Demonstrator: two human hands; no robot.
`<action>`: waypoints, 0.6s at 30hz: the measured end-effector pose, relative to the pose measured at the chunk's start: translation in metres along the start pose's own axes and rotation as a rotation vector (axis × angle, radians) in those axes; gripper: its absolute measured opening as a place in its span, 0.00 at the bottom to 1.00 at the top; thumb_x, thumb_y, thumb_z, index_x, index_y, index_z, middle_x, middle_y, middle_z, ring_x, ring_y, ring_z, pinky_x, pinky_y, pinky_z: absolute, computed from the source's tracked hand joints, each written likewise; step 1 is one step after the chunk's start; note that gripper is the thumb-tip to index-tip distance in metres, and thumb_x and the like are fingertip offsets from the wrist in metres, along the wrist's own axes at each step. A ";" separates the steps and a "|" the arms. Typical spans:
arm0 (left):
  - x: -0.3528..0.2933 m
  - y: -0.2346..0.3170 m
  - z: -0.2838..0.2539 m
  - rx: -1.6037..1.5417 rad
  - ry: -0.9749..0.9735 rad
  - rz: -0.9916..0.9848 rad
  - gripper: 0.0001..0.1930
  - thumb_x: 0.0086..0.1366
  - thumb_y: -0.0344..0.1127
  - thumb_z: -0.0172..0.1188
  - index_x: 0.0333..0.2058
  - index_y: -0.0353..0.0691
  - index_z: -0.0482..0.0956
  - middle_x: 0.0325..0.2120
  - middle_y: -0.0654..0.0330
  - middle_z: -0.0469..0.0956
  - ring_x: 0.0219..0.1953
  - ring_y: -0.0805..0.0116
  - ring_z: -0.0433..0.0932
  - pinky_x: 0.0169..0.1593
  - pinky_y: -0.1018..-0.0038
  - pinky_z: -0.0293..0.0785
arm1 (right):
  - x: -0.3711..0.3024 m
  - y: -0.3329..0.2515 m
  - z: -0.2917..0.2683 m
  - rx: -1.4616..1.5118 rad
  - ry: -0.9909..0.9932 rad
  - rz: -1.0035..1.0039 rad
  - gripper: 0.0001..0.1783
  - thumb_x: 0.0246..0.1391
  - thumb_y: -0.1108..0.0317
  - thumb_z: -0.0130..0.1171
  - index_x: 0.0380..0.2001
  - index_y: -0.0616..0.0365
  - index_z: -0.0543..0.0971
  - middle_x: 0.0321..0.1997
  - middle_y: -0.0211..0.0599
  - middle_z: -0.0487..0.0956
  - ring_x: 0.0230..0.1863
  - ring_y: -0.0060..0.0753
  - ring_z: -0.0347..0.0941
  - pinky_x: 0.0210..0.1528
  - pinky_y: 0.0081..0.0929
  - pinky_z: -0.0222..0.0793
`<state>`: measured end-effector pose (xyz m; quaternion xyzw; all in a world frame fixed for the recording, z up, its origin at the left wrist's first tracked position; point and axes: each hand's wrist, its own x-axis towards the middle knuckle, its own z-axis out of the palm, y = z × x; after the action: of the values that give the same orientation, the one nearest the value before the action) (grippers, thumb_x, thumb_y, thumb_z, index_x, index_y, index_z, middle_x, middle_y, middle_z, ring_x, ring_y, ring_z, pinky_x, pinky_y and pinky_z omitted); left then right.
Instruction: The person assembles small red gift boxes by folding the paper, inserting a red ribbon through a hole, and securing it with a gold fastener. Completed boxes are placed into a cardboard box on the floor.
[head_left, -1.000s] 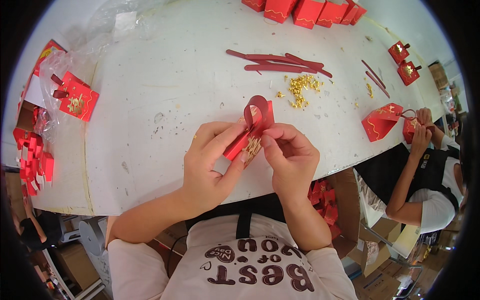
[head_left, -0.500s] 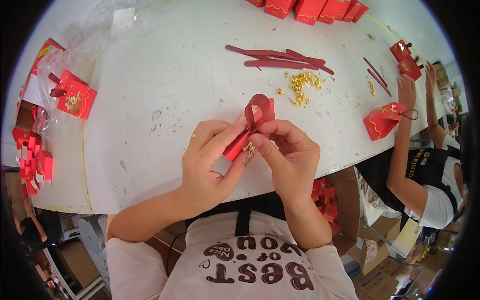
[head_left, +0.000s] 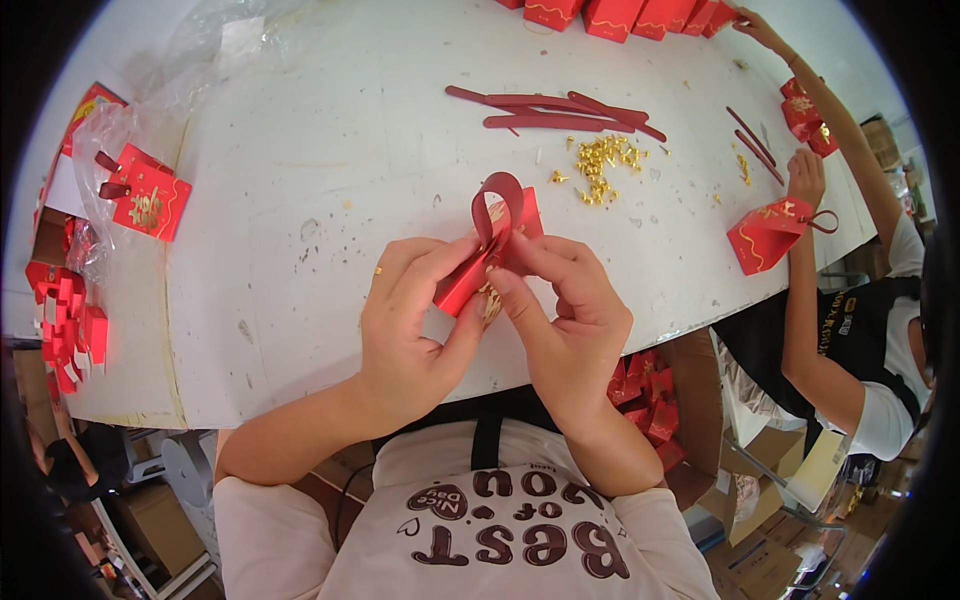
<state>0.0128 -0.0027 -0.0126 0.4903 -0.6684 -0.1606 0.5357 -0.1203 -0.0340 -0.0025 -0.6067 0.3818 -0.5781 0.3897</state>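
Note:
Between my hands, above the near part of the table, is a small red gift box [head_left: 459, 287] with gold print. A dark red strap [head_left: 511, 190] loops up from its top. My left hand [head_left: 415, 315] grips the box's left side, thumb low and fingers near the strap's base. With thumb and fingers, my right hand [head_left: 565, 320] pinches the box top at the strap's foot; anything small between the fingertips is hidden. Beyond my hands lie a pile of gold metal fasteners [head_left: 598, 168] and several loose dark red straps [head_left: 555, 112].
Red boxes [head_left: 610, 15] stand in a row at the far edge. One strapped box [head_left: 150, 195] lies left by clear plastic. At right, a co-worker's hand [head_left: 805, 178] is by another red box [head_left: 768, 237]. A carton of red boxes [head_left: 655, 405] stands below the table edge.
My hands and the box have shifted slightly left, and my right fingers have moved closer about the strap's base. The co-worker's far arm now reaches toward the row of boxes.

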 end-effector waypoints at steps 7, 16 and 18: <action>0.001 0.002 0.011 0.143 0.019 0.079 0.25 0.52 0.16 0.55 0.52 0.34 0.66 0.37 0.54 0.70 0.39 0.57 0.67 0.41 0.67 0.65 | 0.000 -0.002 0.003 0.061 0.025 0.058 0.07 0.47 0.80 0.63 0.33 0.65 0.80 0.32 0.36 0.77 0.29 0.21 0.72 0.29 0.18 0.70; 0.000 0.010 0.015 0.291 -0.018 0.083 0.21 0.57 0.16 0.50 0.51 0.31 0.63 0.39 0.53 0.67 0.38 0.61 0.64 0.41 0.70 0.61 | -0.007 0.003 0.006 0.247 0.108 0.241 0.06 0.49 0.79 0.62 0.33 0.65 0.79 0.34 0.37 0.78 0.30 0.20 0.71 0.32 0.17 0.68; -0.001 0.010 0.017 0.304 0.017 0.099 0.22 0.56 0.17 0.52 0.51 0.31 0.64 0.37 0.53 0.68 0.37 0.60 0.65 0.40 0.69 0.62 | -0.008 0.003 0.009 0.174 0.124 0.158 0.05 0.49 0.79 0.61 0.32 0.66 0.79 0.32 0.37 0.77 0.30 0.21 0.71 0.32 0.17 0.68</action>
<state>-0.0070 -0.0028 -0.0119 0.5337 -0.7038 -0.0268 0.4681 -0.1117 -0.0277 -0.0087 -0.5016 0.4001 -0.6131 0.4609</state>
